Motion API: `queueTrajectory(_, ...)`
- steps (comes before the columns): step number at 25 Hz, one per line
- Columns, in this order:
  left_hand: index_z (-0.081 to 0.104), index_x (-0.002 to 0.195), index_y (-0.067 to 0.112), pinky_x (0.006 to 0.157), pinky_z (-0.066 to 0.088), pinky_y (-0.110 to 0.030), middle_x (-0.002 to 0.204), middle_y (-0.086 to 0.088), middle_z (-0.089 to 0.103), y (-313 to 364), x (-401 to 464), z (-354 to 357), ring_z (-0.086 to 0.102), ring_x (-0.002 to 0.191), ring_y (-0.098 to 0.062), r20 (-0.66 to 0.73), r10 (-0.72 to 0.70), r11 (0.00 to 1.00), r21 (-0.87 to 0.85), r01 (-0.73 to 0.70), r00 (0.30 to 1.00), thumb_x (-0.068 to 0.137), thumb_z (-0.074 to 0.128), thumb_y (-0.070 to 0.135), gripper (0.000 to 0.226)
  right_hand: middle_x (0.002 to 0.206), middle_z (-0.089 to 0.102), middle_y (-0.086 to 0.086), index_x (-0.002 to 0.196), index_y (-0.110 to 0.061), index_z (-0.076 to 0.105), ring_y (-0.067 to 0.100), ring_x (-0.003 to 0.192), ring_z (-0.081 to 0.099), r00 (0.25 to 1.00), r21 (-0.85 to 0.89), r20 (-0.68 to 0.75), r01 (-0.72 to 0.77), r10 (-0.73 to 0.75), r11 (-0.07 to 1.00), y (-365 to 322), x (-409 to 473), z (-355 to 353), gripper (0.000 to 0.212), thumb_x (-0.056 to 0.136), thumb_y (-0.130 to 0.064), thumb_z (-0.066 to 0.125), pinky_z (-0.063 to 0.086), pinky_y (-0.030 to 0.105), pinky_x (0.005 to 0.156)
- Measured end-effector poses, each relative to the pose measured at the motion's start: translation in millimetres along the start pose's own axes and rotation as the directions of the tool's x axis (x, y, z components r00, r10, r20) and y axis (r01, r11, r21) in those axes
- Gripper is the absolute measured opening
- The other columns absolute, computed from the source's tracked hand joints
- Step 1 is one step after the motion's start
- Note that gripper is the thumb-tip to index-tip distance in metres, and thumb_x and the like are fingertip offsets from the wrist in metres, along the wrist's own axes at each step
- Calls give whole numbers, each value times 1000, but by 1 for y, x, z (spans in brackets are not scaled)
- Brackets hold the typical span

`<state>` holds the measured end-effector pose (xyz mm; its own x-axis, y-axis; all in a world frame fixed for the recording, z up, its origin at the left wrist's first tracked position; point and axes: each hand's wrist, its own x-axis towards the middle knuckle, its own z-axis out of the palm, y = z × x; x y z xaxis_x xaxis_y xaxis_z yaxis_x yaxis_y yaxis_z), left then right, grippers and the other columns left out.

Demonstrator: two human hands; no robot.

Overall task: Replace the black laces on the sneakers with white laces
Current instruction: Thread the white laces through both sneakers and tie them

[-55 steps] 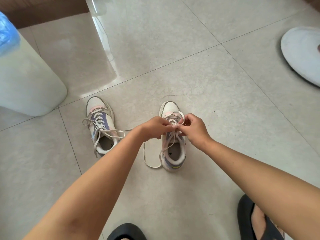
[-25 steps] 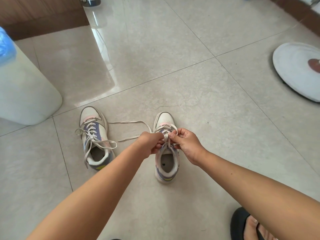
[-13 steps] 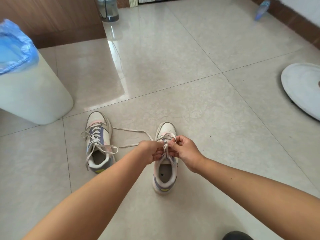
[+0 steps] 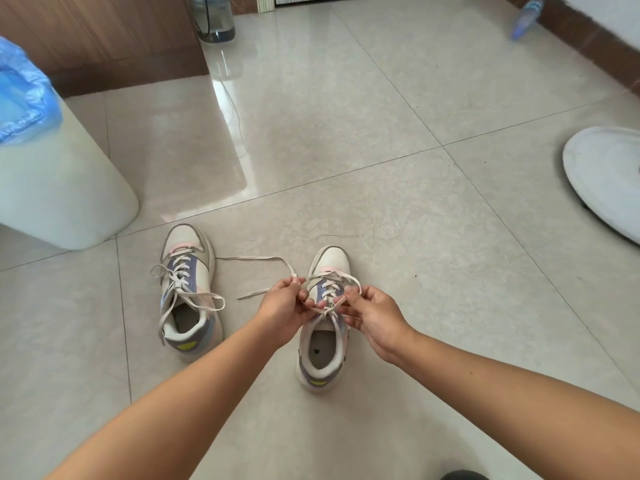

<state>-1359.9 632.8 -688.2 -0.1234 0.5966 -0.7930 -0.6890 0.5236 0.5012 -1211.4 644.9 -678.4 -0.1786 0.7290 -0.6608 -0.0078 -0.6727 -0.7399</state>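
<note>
White lace [image 4: 263, 259] pinched by left hand [image 4: 284, 306] and right hand [image 4: 372, 311] over sneaker [image 4: 323, 327]

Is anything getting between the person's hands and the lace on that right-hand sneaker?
Nothing visible does. The left hand and right hand both already pinch the white lace above the tongue of the white, lilac and pink sneaker. Its loose end trails left across the bare beige floor tile, short of the other sneaker.
</note>
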Motion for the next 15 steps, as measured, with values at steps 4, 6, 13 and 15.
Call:
queueTrajectory(4,47,91,9,38,38,-19,59,-3,35,0,1,4,30,33,-7,-3,12,991,134,-11,1000,102,34,8,16,64,66,1,80,-12,55,14,60,62,994,6,101,-38,37,999,-5,7,2,18,93,-23,56,43,22,60)
queueTrajectory(6,46,88,9,37,34,-18,60,-4,34,0,2,1,29,33,-6,-43,19,994,110,-14,999,102,34,8,18,53,56,-2,79,-14,53,10,50,56,984,63,127,-133,125,989,-7,12,-4,16,91,-22,59,34,22,53)
queueTrajectory(13,45,85,9,35,28,-16,60,-4,34,2,5,3,27,31,-5,-114,52,995,95,-41,992,102,33,7,21,48,39,-3,86,-10,66,8,44,40,959,17,211,-198,190,980,-17,18,-3,16,92,-22,57,25,21,54)
queueTrajectory(15,46,85,9,35,28,-16,60,-4,34,2,5,2,27,31,-5,-95,66,991,119,-54,993,102,34,7,21,48,36,-5,87,-10,67,7,43,36,963,-83,213,-150,164,985,-20,20,1,16,92,-22,58,24,22,54)
